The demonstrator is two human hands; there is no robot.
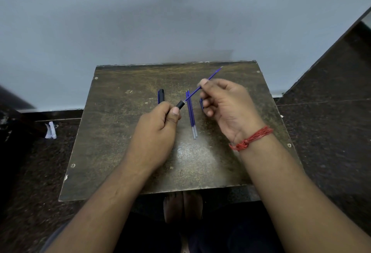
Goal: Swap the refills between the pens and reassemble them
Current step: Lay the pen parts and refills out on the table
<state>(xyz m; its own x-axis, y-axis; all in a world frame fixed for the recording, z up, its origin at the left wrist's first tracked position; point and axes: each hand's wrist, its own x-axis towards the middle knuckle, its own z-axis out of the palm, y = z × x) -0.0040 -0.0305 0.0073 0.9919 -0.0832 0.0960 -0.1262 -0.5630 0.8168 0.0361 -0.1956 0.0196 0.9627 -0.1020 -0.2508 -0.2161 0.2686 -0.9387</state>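
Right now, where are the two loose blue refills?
In the head view, the two loose refills lie side by side mid-table, between the left hand and right hand.

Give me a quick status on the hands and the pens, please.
Left hand grips pen barrel. Right hand pinches blue refill, partly in barrel. Two refills on table. Nothing in the way.

Two hands (158, 130) (226, 104), three blue refills, one (202, 85) held, two (191, 114) lying on one table (120, 132), one black pen barrel (180, 105), one pen cap (161, 96), one red wrist thread (252, 138)
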